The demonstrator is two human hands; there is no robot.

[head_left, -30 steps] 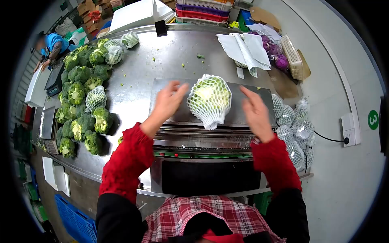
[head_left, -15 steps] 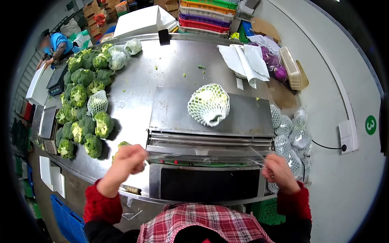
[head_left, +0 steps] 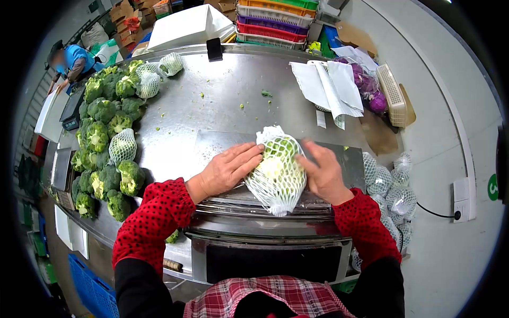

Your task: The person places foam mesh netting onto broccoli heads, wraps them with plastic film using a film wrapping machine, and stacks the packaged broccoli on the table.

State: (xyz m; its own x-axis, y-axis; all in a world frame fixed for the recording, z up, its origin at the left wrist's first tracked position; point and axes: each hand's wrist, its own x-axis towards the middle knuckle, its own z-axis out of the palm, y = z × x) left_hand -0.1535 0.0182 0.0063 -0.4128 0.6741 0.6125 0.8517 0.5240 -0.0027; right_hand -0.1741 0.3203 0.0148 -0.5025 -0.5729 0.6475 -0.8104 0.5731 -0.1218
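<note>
A pale green broccoli head in a white foam net (head_left: pixel 278 169) lies on the metal plate of the film wrapping machine (head_left: pixel 212 143), in front of me. My left hand (head_left: pixel 228 168) rests against its left side, fingers stretched out and close together. On the opposite side my right hand (head_left: pixel 323 172) has its fingers apart, with its fingertips at the net; it is slightly blurred. Clear film shows as a shiny sheet near the front of the plate, though its edges are hard to make out. Metal rollers (head_left: pixel 254 229) run just below the net's near end.
Many loose broccoli heads (head_left: pixel 103 138) are heaped at the left, a few in nets. Wrapped, netted heads (head_left: pixel 387 185) are piled at the right. White sheets (head_left: pixel 331 87) lie at the back right, beside purple vegetables (head_left: pixel 376 100). A co-worker (head_left: pixel 77 61) stands far left.
Both hands have let go of the clear film stretched at the rollers and moved forward and inward to the netted broccoli. The broccoli now sits nearer to me, turned.
</note>
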